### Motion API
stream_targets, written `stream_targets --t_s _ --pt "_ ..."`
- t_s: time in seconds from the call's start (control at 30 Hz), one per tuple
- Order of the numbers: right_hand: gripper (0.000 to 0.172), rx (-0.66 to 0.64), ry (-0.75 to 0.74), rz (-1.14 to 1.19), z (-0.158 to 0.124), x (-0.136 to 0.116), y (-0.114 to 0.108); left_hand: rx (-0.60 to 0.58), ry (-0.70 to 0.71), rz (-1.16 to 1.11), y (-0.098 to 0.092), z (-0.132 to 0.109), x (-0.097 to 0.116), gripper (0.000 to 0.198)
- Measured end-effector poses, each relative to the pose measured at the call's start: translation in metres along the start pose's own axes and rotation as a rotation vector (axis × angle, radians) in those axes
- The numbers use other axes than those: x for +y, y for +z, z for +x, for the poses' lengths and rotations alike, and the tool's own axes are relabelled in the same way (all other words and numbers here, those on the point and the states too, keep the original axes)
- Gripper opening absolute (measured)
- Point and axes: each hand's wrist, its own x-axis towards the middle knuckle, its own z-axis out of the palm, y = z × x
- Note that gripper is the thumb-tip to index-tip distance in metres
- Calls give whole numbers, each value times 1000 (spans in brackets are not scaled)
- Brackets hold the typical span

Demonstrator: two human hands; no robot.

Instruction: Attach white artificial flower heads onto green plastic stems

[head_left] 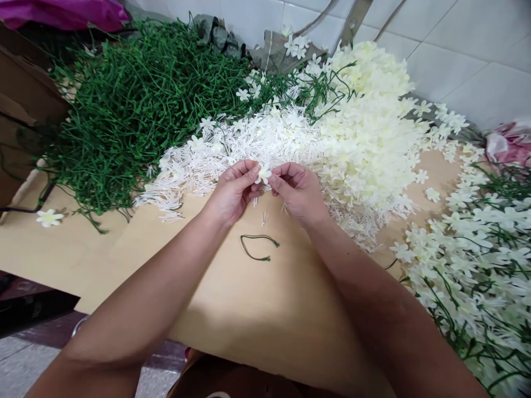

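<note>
Between my two hands is one small white artificial flower (pixel 263 174) with a pale yellow centre. My left hand (pixel 236 190) pinches it from the left between thumb and finger, and a bit of white stamen pokes out below those fingers. From the right, my right hand (pixel 299 190) has thumb and forefinger closed at the petal's edge. Just below on the board lie a loose white stamen piece (pixel 264 219) and a bent green plastic stem (pixel 248 253) with its two ends pointing right. A heap of white stamens (pixel 244 145) lies right behind my hands.
A big pile of green stems (pixel 157 105) fills the back left. Loose cream petals (pixel 369 127) are heaped at the back right, against a tiled wall (pixel 468 61). Assembled flowers with stems (pixel 477 265) cover the right side. A single flower (pixel 50 218) lies far left, near a cardboard box (pixel 29 94).
</note>
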Motion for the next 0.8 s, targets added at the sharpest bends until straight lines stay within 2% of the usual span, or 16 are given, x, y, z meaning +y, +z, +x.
stream_targets --t_s 0.17,0.4,0.53,0.67,0.8 --pt "44 -35 -68 -36 -1 -1 1 31 -19 6 1 -1 1 20" --pt "42 -31 -70 32 0 6 1 -16 -31 9 2 -3 1 19" --pt "30 56 -220 -108 -4 7 3 0 -15 31 4 -3 2 18" --pt "10 54 -402 -257 -7 8 2 6 -41 35 5 -5 4 19" --pt "12 10 -404 -223 -7 9 0 -24 -63 45 5 -7 7 22"
